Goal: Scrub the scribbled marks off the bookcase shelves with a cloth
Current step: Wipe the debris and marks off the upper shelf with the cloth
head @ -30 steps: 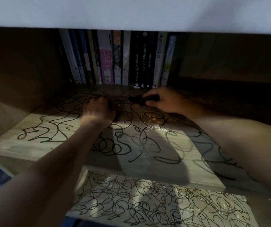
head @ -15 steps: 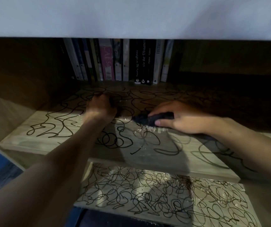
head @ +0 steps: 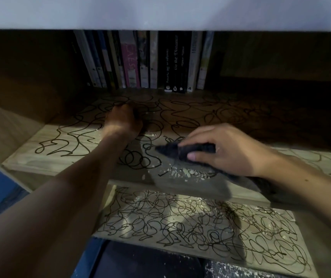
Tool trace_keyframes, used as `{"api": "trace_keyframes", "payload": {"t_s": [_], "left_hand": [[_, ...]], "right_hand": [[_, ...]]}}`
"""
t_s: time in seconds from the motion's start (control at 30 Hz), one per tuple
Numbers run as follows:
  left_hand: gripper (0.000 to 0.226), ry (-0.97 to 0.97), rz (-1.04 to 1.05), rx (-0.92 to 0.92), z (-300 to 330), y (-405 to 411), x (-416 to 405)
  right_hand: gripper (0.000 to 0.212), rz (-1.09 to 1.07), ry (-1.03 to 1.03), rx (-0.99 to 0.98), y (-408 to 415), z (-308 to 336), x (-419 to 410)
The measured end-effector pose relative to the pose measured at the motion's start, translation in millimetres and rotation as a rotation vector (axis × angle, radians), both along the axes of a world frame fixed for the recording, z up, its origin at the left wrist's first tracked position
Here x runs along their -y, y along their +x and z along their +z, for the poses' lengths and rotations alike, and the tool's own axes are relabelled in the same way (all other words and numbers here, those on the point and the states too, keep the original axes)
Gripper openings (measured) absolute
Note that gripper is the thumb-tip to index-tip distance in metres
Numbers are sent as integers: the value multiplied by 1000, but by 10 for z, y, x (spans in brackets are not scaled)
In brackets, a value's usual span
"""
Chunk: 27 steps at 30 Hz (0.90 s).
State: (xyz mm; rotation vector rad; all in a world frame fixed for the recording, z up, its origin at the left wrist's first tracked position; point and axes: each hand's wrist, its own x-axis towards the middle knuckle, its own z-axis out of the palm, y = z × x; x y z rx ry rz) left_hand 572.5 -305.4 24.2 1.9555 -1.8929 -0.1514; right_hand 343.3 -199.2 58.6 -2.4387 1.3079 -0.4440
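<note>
**Cloth dragged to the front edge, scribbles mostly intact**

As we compare with a second ago, our right hand (head: 226,151) has pulled the dark cloth (head: 182,152) from deep on the upper shelf (head: 20,155), near the books (head: 144,63), toward the front edge — thumb and fingers pinch the cloth, pressing it to the wood. Pale crumbs (head: 186,173) have come forward with it and now lie just in front of the cloth. Left hand (head: 123,120) stayed put farther back, fingers curled under; whether it holds anything we cannot tell. One stroke done, we judge, but black scribbled marks (head: 64,145) cover most of the shelf — and the lower shelf (head: 300,263) looks untouched. Lots of scrubbing left.
</note>
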Motion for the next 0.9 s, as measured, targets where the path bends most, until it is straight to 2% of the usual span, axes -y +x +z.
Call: {"api": "trace_keyframes", "payload": {"t_s": [0.13,0.57,0.77,0.83,0.9], "left_hand": [[27,-2,-2,12,0,-7,-9],[29,-13,-1,-16,-3,-6,-19],[29,7,11,-25,-3,-8,-15],[31,26,19,-11,-8,-1,-9],[35,44,24,3,-6,9,3]], "right_hand": [[29,-162,-46,-73,-31,-35,8],[35,29,-43,-41,284,-101,-517],[27,130,106,34,281,45,-420],[26,66,43,56,216,137,-246],[27,-105,16,36,106,189,24]]}}
